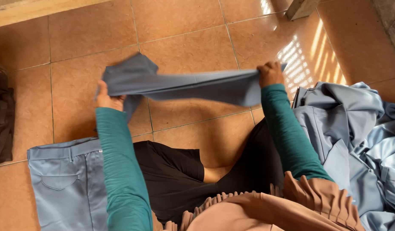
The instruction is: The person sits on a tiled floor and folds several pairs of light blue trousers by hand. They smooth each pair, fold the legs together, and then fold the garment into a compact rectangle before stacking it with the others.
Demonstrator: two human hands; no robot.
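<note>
Both grips closed on one grey-blue garment [193,85], left hand [108,99], right hand [270,73] (stretched above tiles), one folded trousers [67,184] nearby

No packages, labels, signs or screens are showing anywhere in this view.

Both arms outstretched, left hand [108,99] and right hand [270,73] fisted (teal sleeves)
</note>
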